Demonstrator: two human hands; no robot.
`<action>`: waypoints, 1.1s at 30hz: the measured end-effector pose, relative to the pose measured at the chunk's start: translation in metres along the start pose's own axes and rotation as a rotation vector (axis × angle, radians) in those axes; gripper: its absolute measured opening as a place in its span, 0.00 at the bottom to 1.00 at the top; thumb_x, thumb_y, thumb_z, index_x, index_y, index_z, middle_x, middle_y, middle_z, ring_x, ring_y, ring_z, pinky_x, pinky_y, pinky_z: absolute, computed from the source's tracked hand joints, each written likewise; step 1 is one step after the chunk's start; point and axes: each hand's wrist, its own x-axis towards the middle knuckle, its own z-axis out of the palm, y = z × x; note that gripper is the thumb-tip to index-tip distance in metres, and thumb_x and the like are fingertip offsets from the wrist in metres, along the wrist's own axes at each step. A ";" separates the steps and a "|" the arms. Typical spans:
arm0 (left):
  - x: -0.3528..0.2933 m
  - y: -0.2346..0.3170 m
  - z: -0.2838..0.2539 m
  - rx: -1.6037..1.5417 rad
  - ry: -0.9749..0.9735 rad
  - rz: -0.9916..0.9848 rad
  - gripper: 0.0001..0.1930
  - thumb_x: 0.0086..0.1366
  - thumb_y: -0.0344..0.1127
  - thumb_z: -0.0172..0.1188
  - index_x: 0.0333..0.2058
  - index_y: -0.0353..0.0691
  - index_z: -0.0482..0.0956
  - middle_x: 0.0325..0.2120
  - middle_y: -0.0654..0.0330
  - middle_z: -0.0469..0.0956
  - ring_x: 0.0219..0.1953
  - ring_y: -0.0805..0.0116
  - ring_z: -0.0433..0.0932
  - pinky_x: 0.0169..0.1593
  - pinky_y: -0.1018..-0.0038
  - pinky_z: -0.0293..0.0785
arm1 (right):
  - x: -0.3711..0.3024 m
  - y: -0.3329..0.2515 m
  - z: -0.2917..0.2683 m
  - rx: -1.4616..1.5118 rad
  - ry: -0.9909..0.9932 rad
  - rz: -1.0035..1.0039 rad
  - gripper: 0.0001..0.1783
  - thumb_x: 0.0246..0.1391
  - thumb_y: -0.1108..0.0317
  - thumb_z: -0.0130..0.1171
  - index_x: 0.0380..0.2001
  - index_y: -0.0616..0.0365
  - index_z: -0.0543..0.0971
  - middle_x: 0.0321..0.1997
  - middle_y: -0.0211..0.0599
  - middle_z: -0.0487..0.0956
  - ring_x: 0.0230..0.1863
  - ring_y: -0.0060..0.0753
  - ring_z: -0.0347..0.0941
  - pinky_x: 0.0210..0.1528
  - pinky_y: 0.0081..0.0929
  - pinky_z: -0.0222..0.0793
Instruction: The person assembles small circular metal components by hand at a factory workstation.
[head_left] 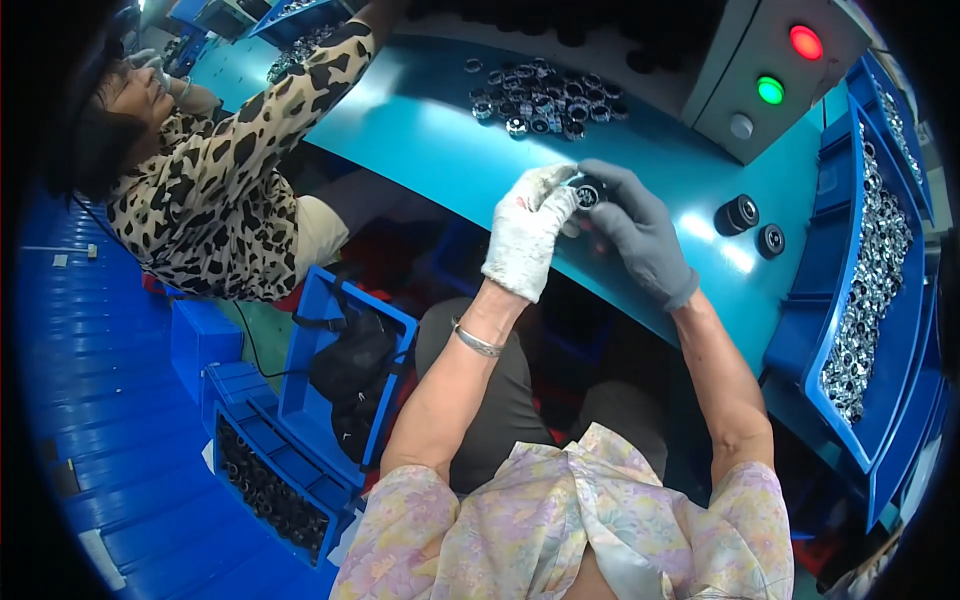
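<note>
A small round part, black with a silvery face, is held between my two hands above the near edge of the teal workbench. My left hand, in a white glove, pinches it from the left with thumb and fingers. From the right, my right hand in a grey glove curls its fingers round the part's far side. Beyond the hands lies a loose pile of small round metal rings. To the right of my right hand are two black cylindrical parts, one larger than the other.
A grey control box with red and green lights stands at the back right. Blue bins of shiny metal parts line the right side. At left, a co-worker in a spotted sleeve reaches over the bench. Blue crates sit lower left.
</note>
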 end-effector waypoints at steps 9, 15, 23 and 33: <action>-0.002 0.006 -0.010 -0.189 -0.097 -0.087 0.16 0.67 0.28 0.54 0.52 0.30 0.69 0.45 0.55 0.73 0.43 0.68 0.76 0.45 0.74 0.76 | 0.000 0.005 0.008 -0.090 -0.006 -0.143 0.26 0.45 0.76 0.68 0.49 0.62 0.71 0.45 0.31 0.74 0.47 0.20 0.70 0.51 0.21 0.67; -0.002 0.012 -0.007 -0.237 -0.146 -0.095 0.15 0.67 0.27 0.53 0.52 0.32 0.70 0.45 0.57 0.74 0.43 0.70 0.76 0.45 0.75 0.75 | -0.002 -0.003 0.007 -0.135 -0.004 -0.187 0.25 0.43 0.81 0.66 0.47 0.62 0.71 0.44 0.33 0.75 0.47 0.20 0.70 0.52 0.21 0.67; -0.010 0.024 0.020 0.084 -0.006 0.132 0.17 0.64 0.23 0.53 0.52 0.31 0.70 0.47 0.54 0.75 0.43 0.72 0.75 0.40 0.77 0.77 | -0.003 -0.020 0.003 -0.137 0.124 0.016 0.19 0.53 0.74 0.55 0.50 0.64 0.71 0.35 0.34 0.77 0.33 0.19 0.72 0.36 0.19 0.70; -0.008 0.013 0.030 0.404 0.091 0.283 0.13 0.62 0.24 0.58 0.46 0.32 0.74 0.39 0.60 0.75 0.34 0.76 0.75 0.38 0.81 0.73 | 0.004 -0.026 -0.002 -0.057 0.142 0.032 0.15 0.54 0.72 0.52 0.45 0.64 0.74 0.34 0.33 0.77 0.26 0.17 0.68 0.27 0.17 0.66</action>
